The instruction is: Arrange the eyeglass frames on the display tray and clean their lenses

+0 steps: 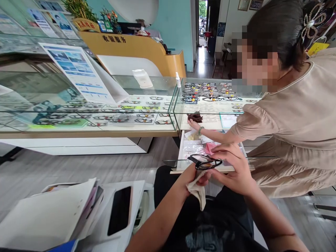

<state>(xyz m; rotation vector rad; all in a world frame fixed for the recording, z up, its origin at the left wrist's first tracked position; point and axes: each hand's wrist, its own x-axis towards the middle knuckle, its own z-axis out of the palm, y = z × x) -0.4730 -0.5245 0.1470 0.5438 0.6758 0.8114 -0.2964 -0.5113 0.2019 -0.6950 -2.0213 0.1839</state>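
A pair of dark-framed eyeglasses (206, 163) is held up in front of my body, over the edge of an open drawer. My right hand (233, 168) grips the frame at its right side with bent fingers. Under the glasses, my left hand (193, 178) is closed round a light cloth (198, 193) that hangs down below the lenses. The glasses partly cover my left fingers.
A person (288, 105) leans in from the right, one hand on a brown cloth (195, 117) above the open drawer (181, 148). Glass cases (105, 122) of eyeglasses stretch ahead. A phone (120, 210) and papers (47, 217) lie at the lower left.
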